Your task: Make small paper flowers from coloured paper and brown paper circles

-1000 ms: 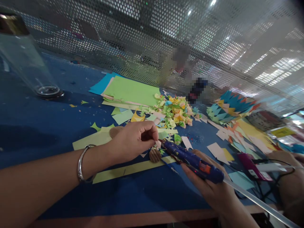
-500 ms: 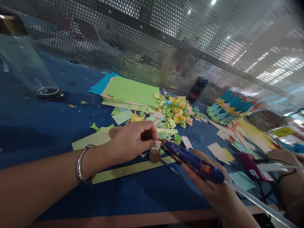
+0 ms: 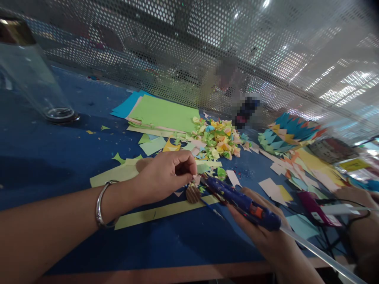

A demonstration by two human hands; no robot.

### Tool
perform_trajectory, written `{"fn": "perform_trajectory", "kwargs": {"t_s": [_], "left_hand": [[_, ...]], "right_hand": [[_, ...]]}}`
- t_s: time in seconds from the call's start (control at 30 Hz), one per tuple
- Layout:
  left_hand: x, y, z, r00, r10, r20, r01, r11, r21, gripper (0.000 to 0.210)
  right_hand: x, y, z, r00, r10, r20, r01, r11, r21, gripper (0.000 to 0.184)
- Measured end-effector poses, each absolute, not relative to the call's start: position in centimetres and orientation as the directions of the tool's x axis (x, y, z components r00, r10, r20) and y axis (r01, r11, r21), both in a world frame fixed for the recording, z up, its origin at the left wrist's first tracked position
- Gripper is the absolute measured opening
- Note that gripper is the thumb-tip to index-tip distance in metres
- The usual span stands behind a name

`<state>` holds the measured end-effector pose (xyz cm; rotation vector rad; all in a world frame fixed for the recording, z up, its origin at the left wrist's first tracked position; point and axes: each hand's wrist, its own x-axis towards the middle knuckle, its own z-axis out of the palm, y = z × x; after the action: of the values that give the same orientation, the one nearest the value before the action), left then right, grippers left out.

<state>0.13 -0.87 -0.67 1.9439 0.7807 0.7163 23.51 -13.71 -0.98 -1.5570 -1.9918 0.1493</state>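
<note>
My left hand [image 3: 168, 173], with a silver bangle on its wrist, pinches a small pale pink paper piece [image 3: 196, 180] between thumb and forefinger. A blue hot glue gun [image 3: 233, 193] is gripped in my right hand [image 3: 260, 232], its nozzle at or very near the paper; whether they touch I cannot tell. From the gun's back end a long clear glue stick [image 3: 319, 252] sticks out. Just under the pinched paper is a round brown ridged disc [image 3: 193, 194]. A pale yellow-green paper strip [image 3: 160, 213] lies on the blue table below my left hand.
Behind my hands lie a stack of green paper [image 3: 168, 112] and a heap of folded paper bits [image 3: 222, 138]. A clear bottle [image 3: 38, 79] stands at left. Rightward are a spiky paper bowl [image 3: 290, 134], a magenta glue gun [image 3: 316, 209] and another person's hand [image 3: 355, 197].
Almost nothing differs. Both hands keep their places, and the glue gun's nozzle stays beside the pinched paper, with only a very slight shift of the gun.
</note>
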Motion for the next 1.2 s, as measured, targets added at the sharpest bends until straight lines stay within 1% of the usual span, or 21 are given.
{"fn": "perform_trajectory", "kwargs": {"t_s": [0.17, 0.33, 0.43, 0.5, 0.53, 0.63, 0.67, 0.7, 0.77, 0.83, 0.9, 1.0, 1.07, 1.13, 1.2], "left_hand": [[0.0, -0.9, -0.7, 0.631, 0.756, 0.176, 0.234, -0.402, 0.885, 0.004], [0.0, -0.9, -0.8, 0.62, 0.755, 0.214, 0.174, -0.398, 0.901, 0.003], [0.1, -0.9, -1.0, 0.61, 0.765, 0.206, 0.136, -0.357, 0.924, 0.004], [0.2, -0.8, -1.1, 0.595, 0.778, 0.201, 0.084, -0.309, 0.947, 0.01], [0.3, -0.7, -1.1, 0.586, 0.785, 0.199, 0.055, -0.283, 0.957, 0.014], [0.3, -0.5, -1.3, 0.572, 0.8, 0.182, 0.002, -0.224, 0.975, 0.021], [0.3, -0.4, -1.3, 0.574, 0.802, 0.168, 0.003, -0.207, 0.978, 0.022], [0.3, -0.4, -1.3, 0.578, 0.802, 0.149, 0.01, -0.189, 0.982, 0.023], [0.3, -0.3, -1.4, 0.593, 0.799, 0.103, 0.031, -0.151, 0.988, 0.027], [0.3, -0.3, -1.3, 0.605, 0.792, 0.074, 0.044, -0.127, 0.991, 0.031], [0.2, -0.2, -1.2, 0.607, 0.792, 0.06, 0.061, -0.121, 0.991, 0.031], [0.2, -0.2, -1.1, 0.595, 0.802, 0.046, 0.094, -0.127, 0.987, 0.022], [0.1, -0.1, -1.1, 0.598, 0.8, 0.048, 0.099, -0.133, 0.986, 0.014], [0.1, 0.0, -1.2, 0.599, 0.799, 0.057, 0.081, -0.13, 0.988, 0.01], [0.1, 0.1, -1.3, 0.589, 0.807, 0.05, 0.063, -0.108, 0.992, 0.009]], "right_hand": [[23.7, -13.8, -1.1, -0.12, 0.92, 0.374, 0.829, 0.3, -0.471, 0.014], [23.8, -13.8, -1.2, -0.098, 0.93, 0.354, 0.84, 0.268, -0.473, 0.012], [24.3, -13.9, -1.1, -0.06, 0.912, 0.406, 0.863, 0.252, -0.439, 0.016], [25.3, -13.8, -0.8, -0.035, 0.897, 0.441, 0.912, 0.209, -0.353, 0.021], [26.1, -13.6, -0.6, -0.03, 0.897, 0.442, 0.941, 0.174, -0.291, 0.023], [29.3, -12.5, 0.0, 0.004, 0.902, 0.432, 0.974, 0.093, -0.205, 0.023], [30.6, -12.0, 0.1, -0.001, 0.911, 0.413, 0.993, 0.051, -0.11, 0.025], [31.9, -11.3, 0.2, 0.029, 0.919, 0.392, 1.0, -0.024, -0.018, 0.027], [34.2, -10.0, 0.0, 0.065, 0.928, 0.368, 0.986, -0.117, 0.12, 0.03], [36.0, -8.6, -0.6, 0.1, 0.94, 0.326, 0.97, -0.165, 0.178, 0.029], [37.2, -7.3, -1.4, 0.162, 0.946, 0.282, 0.949, -0.228, 0.219, 0.033], [38.4, -5.9, -2.8, 0.225, 0.944, 0.241, 0.936, -0.278, 0.214, 0.034], [39.0, -5.5, -3.4, 0.221, 0.949, 0.226, 0.946, -0.265, 0.187, 0.036], [39.3, -5.7, -3.3, 0.173, 0.96, 0.218, 0.967, -0.208, 0.147, 0.038], [38.9, -6.3, -2.5, 0.091, 0.973, 0.211, 0.987, -0.117, 0.114, 0.039]]}}
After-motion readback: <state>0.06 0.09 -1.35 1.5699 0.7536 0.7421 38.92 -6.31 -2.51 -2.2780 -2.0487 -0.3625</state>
